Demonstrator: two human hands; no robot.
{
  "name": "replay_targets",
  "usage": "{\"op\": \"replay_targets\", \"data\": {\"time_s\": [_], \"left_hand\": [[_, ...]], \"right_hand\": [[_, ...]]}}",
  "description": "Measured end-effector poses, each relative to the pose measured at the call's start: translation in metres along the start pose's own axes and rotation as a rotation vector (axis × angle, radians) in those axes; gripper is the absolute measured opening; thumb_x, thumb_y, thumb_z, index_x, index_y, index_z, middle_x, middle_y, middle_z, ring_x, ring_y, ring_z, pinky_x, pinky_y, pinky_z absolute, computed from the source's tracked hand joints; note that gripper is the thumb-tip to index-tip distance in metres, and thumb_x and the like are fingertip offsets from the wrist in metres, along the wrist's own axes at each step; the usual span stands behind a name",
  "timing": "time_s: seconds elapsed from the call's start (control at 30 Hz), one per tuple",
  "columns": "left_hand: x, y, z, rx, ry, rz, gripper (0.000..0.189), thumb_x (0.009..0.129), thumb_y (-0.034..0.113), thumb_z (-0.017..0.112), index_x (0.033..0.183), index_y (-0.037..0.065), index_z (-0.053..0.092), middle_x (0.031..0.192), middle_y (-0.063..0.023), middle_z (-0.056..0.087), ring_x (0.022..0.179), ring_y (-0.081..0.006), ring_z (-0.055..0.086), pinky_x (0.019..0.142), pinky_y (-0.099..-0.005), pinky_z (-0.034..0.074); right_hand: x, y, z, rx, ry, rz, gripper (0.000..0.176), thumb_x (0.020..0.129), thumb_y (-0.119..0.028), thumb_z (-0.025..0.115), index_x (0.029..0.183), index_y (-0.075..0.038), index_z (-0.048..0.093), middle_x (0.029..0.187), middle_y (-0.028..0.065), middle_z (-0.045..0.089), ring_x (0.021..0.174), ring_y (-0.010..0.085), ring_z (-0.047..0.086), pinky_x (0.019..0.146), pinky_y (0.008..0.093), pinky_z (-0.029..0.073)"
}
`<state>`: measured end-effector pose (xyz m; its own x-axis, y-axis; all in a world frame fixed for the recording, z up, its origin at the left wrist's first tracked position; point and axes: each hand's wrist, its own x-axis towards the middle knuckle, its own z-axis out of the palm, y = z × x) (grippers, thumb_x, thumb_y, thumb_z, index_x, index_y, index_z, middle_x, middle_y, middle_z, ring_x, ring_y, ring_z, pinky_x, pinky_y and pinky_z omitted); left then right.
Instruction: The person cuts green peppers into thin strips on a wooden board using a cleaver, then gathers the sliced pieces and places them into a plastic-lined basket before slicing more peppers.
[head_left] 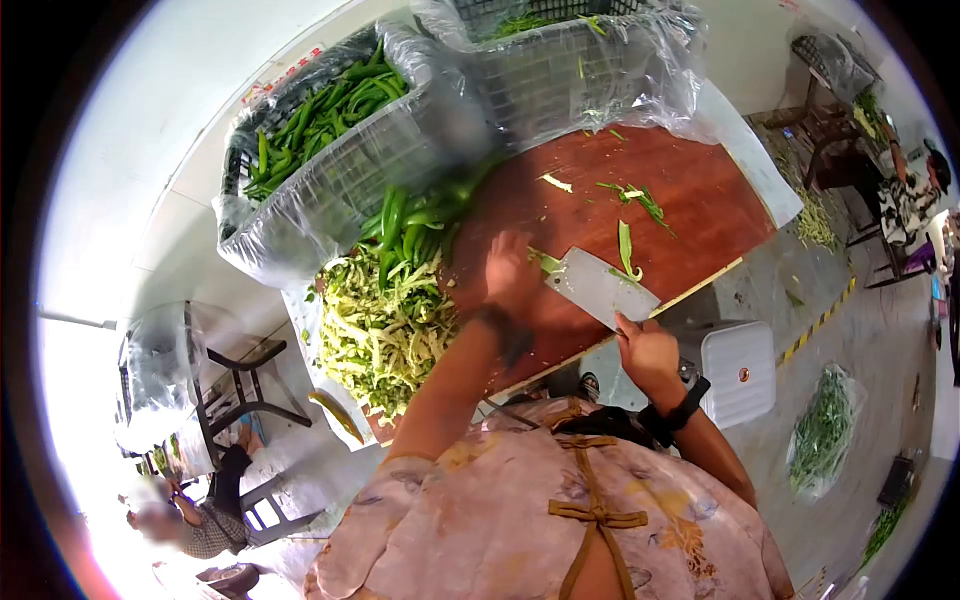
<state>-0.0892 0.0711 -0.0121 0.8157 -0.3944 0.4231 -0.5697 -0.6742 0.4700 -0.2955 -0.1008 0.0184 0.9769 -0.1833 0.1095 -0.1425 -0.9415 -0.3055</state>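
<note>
My right hand (648,352) is closed round the handle of a cleaver (606,287), its wide blade lying low over the reddish-brown board (690,190). Left of the blade, my left hand (511,268) rests on the board with curled fingers, holding a green pepper (545,262) whose end shows toward the blade. Just beyond the blade lies a split pepper strip (627,250). A heap of pale seed cores and scraps (380,325) covers the board's left end. Whole green peppers (410,225) are piled above that heap.
Behind the board stand a plastic-lined crate of green peppers (320,125) and another lined crate (590,80). A white lidded box (738,372) and a bag of greens (823,430) are on the floor at right. Other people sit at both sides.
</note>
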Motion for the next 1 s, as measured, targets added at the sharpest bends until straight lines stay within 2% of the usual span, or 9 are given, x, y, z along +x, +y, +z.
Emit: {"op": "replay_targets", "data": {"time_s": [0.13,0.3,0.53,0.63,0.73,0.8,0.83,0.9,1.0], "left_hand": [[0.016,-0.01,0.006,0.062,-0.104,0.061,0.034,0.068,0.011,0.061,0.102,0.006,0.062,0.109,-0.014,0.057,0.104,-0.0316,0.051,0.085,-0.042,0.045],[0.037,0.008,-0.024,0.162,-0.537,-0.086,0.032,0.075,0.012,0.057,0.105,0.009,0.063,0.112,-0.0162,0.058,0.101,-0.0324,0.056,0.083,-0.0415,0.048],[0.044,-0.038,0.001,0.169,-0.46,-0.034,0.023,0.08,0.014,0.052,0.097,0.01,0.067,0.098,-0.0149,0.064,0.086,-0.0304,0.063,0.073,-0.0403,0.052],[0.069,-0.055,0.002,0.514,-0.583,0.007,0.021,0.076,0.017,0.06,0.095,0.012,0.068,0.091,-0.0121,0.067,0.086,-0.0313,0.064,0.075,-0.0383,0.052],[0.087,-0.042,-0.019,0.369,-0.331,-0.217,0.022,0.077,0.015,0.057,0.096,0.014,0.068,0.103,-0.0117,0.064,0.097,-0.0289,0.061,0.083,-0.0394,0.049],[0.09,-0.031,-0.024,0.182,0.141,0.078,0.023,0.078,0.016,0.056,0.098,0.017,0.068,0.119,-0.0103,0.058,0.111,-0.027,0.054,0.094,-0.0421,0.042],[0.087,-0.035,-0.019,0.182,0.144,0.078,0.023,0.078,0.016,0.056,0.098,0.017,0.068,0.119,-0.0103,0.058,0.111,-0.027,0.054,0.094,-0.0421,0.042],[0.079,-0.048,-0.003,0.094,-0.342,0.417,0.023,0.081,0.021,0.057,0.102,0.019,0.067,0.131,-0.0075,0.049,0.122,-0.0266,0.044,0.102,-0.0452,0.034],[0.031,-0.047,0.005,0.251,-0.437,0.425,0.025,0.084,0.026,0.056,0.106,0.018,0.065,0.123,-0.0078,0.056,0.112,-0.0282,0.052,0.095,-0.0428,0.041]], "right_hand": [[0.0,-0.004,0.006,-0.014,-0.044,0.025,0.036,0.081,-0.025,0.062,0.116,-0.017,0.061,0.077,0.0164,0.058,0.065,0.0344,0.059,0.058,0.0445,0.047],[0.0,-0.007,0.005,-0.006,-0.062,0.011,0.036,0.081,-0.024,0.061,0.117,-0.017,0.061,0.074,0.0175,0.056,0.064,0.0353,0.058,0.057,0.045,0.046],[-0.001,-0.003,0.013,-0.011,-0.075,0.046,0.037,0.08,-0.022,0.063,0.116,-0.017,0.062,0.074,0.0183,0.056,0.064,0.0351,0.058,0.057,0.0447,0.046],[0.0,-0.002,0.013,0.0,-0.101,0.074,0.037,0.079,-0.022,0.063,0.116,-0.016,0.062,0.074,0.0184,0.056,0.064,0.0353,0.058,0.057,0.045,0.046],[0.001,-0.005,0.008,0.018,-0.113,0.077,0.037,0.079,-0.021,0.063,0.116,-0.017,0.062,0.075,0.0183,0.057,0.064,0.0355,0.058,0.057,0.0452,0.047],[0.002,-0.006,0.006,0.024,-0.104,0.065,0.037,0.079,-0.021,0.064,0.116,-0.017,0.062,0.075,0.018,0.057,0.064,0.0356,0.058,0.057,0.0453,0.047],[0.002,-0.005,0.005,0.027,-0.086,0.051,0.037,0.079,-0.021,0.064,0.116,-0.018,0.062,0.075,0.018,0.057,0.064,0.0357,0.058,0.057,0.0453,0.046],[0.001,-0.003,0.004,0.031,-0.063,0.035,0.037,0.078,-0.021,0.064,0.116,-0.018,0.062,0.075,0.018,0.057,0.064,0.0359,0.058,0.057,0.0454,0.046],[-0.002,0.003,0.001,0.039,-0.042,0.008,0.037,0.078,-0.021,0.064,0.116,-0.019,0.062,0.076,0.0171,0.057,0.065,0.0352,0.058,0.056,0.0447,0.046]]}}
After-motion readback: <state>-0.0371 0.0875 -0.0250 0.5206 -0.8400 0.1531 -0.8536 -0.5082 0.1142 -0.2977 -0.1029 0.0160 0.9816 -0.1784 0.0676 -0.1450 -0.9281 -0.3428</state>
